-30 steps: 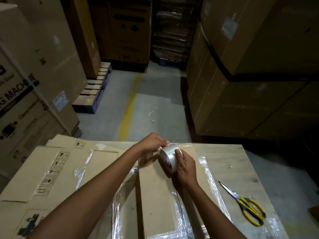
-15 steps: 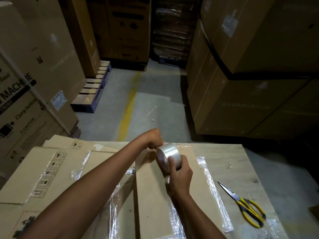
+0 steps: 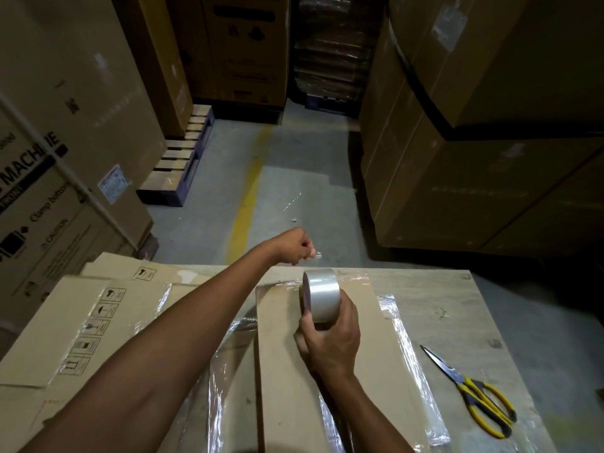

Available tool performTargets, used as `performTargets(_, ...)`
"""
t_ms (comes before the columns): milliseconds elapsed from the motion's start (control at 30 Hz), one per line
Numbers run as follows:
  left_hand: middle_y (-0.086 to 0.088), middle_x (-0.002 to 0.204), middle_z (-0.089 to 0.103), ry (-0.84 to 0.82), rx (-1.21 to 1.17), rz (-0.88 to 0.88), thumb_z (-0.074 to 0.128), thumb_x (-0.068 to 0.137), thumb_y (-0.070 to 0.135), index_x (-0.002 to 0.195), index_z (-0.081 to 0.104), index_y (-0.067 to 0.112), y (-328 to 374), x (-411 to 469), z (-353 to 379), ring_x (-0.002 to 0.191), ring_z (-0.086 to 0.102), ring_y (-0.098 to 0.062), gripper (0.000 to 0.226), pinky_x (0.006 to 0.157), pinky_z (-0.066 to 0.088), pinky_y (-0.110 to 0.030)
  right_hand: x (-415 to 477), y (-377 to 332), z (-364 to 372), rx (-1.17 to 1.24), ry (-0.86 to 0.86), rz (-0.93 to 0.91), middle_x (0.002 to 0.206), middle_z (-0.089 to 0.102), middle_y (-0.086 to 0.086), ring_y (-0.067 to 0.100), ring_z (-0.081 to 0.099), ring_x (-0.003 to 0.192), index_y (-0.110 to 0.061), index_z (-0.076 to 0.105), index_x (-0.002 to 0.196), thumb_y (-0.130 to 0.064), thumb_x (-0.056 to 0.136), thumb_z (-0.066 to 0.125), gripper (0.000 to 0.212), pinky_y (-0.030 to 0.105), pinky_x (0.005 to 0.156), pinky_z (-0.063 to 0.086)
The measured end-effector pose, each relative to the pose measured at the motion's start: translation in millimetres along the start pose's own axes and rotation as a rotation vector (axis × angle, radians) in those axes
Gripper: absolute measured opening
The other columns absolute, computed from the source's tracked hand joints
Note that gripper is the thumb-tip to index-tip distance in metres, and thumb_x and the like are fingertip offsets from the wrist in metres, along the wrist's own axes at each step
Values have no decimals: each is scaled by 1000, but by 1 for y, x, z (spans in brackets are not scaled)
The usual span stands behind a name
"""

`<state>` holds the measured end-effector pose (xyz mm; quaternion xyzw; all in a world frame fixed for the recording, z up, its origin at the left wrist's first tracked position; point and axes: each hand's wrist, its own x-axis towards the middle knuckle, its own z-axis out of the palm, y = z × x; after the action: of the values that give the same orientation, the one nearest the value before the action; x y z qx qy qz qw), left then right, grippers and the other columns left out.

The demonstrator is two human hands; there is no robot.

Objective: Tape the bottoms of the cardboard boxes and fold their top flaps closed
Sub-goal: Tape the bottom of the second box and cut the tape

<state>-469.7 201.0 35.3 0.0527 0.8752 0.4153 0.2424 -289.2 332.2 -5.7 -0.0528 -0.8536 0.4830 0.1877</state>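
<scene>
Our right hand (image 3: 330, 338) grips the tape roll (image 3: 322, 294) just above the flat cardboard box (image 3: 294, 403) on the table (image 3: 457, 308). Our left hand (image 3: 294, 245) pinches the tape end (image 3: 314, 254) past the box's far edge. We'd pull taut & straight, then press down w/o wrinkles.

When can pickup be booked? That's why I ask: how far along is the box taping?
Seemingly done: shiny clear tape strips already run along the flattened cardboard boxes on the table. In hand: the right hand grips the clear tape roll above the middle box while the left hand pinches its free end, pulled out. Left: laying and cutting this strip; the scissors lie untouched, and no box stands with flaps folded.
</scene>
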Motion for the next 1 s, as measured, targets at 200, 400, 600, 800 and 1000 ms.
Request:
performTargets(200,-1,66,57,-36,48,4,57,94,-2,87,65,2,-9,28,4,59,51,-13,11,53,48,-26,-1,3,3,-11,-29,53,124,58,-3,18,60,108,-24,45,138,-51,74,69,74,42,85,57)
performTargets(400,-4,67,56,-22,-2,-12,55,94,-5,97,65,-12,-36,43,6,57,51,-12,13,47,48,-17,1,11,7,29,-27,79,107,54,-13,14,60,95,-36,46,125,-34,69,77,64,40,73,57)
performTargets(600,-5,65,57,-93,-67,-31,56,92,-7,91,66,-7,-58,49,30,57,53,-11,11,49,48,-18,2,19,11,63,-25,48,117,60,-3,18,63,103,-22,48,136,-30,69,83,75,39,75,59)
performTargets(800,-1,82,64,-280,130,26,60,88,-8,98,71,-8,-71,47,45,77,54,-12,15,65,44,-19,3,17,10,45,6,38,121,60,-4,19,62,105,-20,46,140,-28,70,79,78,43,77,58)
performTargets(1000,-17,114,69,-343,379,-17,57,88,-1,111,68,2,-67,44,38,91,58,-21,26,77,44,-26,2,9,7,13,-19,77,125,55,-7,21,60,109,-35,32,143,-36,68,73,85,45,79,57)
